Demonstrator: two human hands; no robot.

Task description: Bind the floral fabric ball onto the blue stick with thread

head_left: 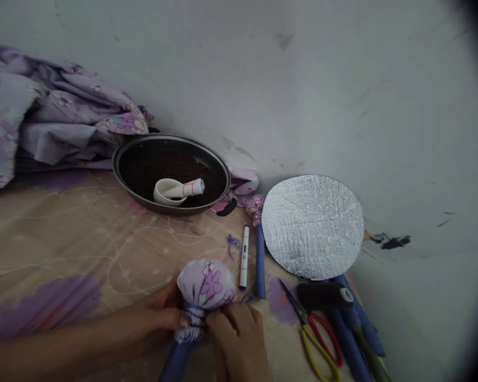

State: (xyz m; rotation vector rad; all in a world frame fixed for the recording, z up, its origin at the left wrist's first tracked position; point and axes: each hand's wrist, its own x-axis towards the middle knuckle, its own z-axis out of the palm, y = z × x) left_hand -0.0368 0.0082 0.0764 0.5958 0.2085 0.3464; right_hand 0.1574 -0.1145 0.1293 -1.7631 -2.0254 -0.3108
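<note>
A stuffed cloth ball (207,284) of purple flowered fabric sits atop a blue stick (175,361) near the bottom middle. My left hand (159,313) is closed around the gathered neck of the fabric from the left. My right hand (239,334) pinches the same neck from the right, where thread or a band is wound. Both hands touch the fabric just under the ball.
A dark pan (121,154) holding a white bowl (168,191) and a white roll stands behind. A white marker (244,257), another blue stick with cloth head (259,260), silver foil disc (313,225), scissors (314,334), dark spool (324,296) and more blue sticks lie right. Crumpled purple fabric (56,114) lies far left.
</note>
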